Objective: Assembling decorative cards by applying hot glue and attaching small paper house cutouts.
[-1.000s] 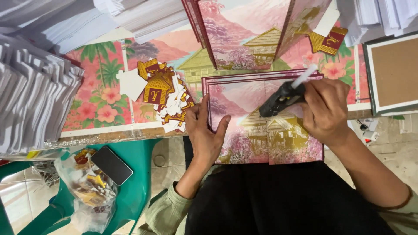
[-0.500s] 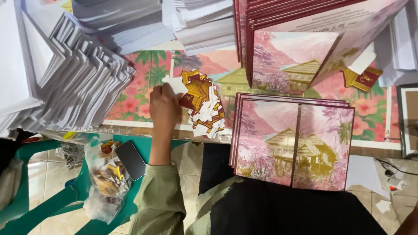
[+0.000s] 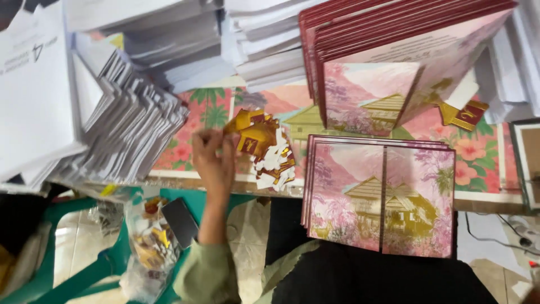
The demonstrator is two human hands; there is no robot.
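My left hand [image 3: 214,160] is raised at the table's front edge, just left of a heap of small gold, maroon and white cut-out pieces [image 3: 267,152]. Its fingers are curled together and blurred, close to a gold piece at the heap's top; whether they hold one is unclear. To the right, a stack of pink folded cards with a gold house picture [image 3: 379,197] lies across the table edge. A taller pile of the same maroon-edged cards [image 3: 388,67] leans behind it. My right hand is out of view.
Fanned stacks of white paper [image 3: 112,129] fill the left and back of the table, which has a floral printed covering [image 3: 205,110]. Below the table stands a green plastic chair [image 3: 84,264] holding a plastic bag of scraps [image 3: 147,247] and a black phone [image 3: 180,222]. A framed board [image 3: 529,163] is at far right.
My left hand left the pink cards and went to the heap of cut-outs. My right hand, which held a black tool over the cards, has gone out of view. The view swung left.
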